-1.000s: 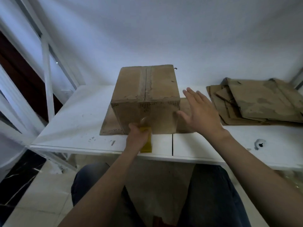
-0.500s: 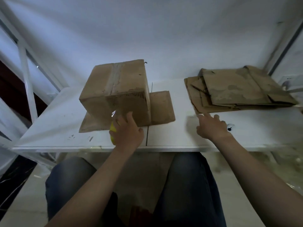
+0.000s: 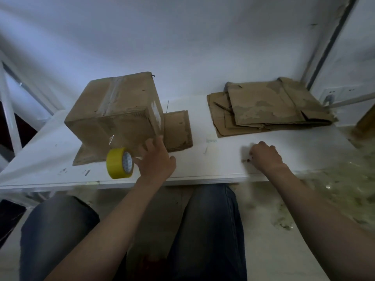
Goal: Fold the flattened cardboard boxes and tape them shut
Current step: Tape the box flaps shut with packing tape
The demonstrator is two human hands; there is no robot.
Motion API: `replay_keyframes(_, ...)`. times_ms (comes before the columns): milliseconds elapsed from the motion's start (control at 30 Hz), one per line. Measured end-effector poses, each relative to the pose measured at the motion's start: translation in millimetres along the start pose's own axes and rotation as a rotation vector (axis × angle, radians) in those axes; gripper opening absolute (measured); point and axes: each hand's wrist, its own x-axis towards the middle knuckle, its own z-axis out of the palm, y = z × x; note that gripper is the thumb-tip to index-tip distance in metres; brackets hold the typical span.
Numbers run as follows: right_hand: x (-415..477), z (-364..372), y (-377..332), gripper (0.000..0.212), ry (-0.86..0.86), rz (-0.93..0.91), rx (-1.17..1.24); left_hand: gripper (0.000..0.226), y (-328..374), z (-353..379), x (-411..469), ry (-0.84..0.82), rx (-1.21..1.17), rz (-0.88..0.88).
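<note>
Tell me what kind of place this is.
Probably a makeshift packing station: a taped cardboard box and a stack of flattened boxes on a plain white table, plus a yellow tape roll.

Single head-worn view (wide-angle): looks forward and down from above the knees (image 3: 211, 220) onto the white table (image 3: 223, 157), close up, facing the wall (image 3: 182, 37).

Left hand (image 3: 155, 161) outspread; right hand (image 3: 265, 157) curled.
</note>
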Motion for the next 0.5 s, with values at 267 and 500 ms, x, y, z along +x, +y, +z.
replay_keyframes(267,-20.1,-30.1,-28.8,0.017,0.082,-0.081,0.4,0.071,1.0,-8.4,-2.6,-0.027,-0.02,0.039)
replay_keyframes(500,-40.6,-75.2,-134.6,0.02,0.179,-0.423,0.585,0.051,-70.3,-35.2,12.3,0.134,-0.084,-0.129)
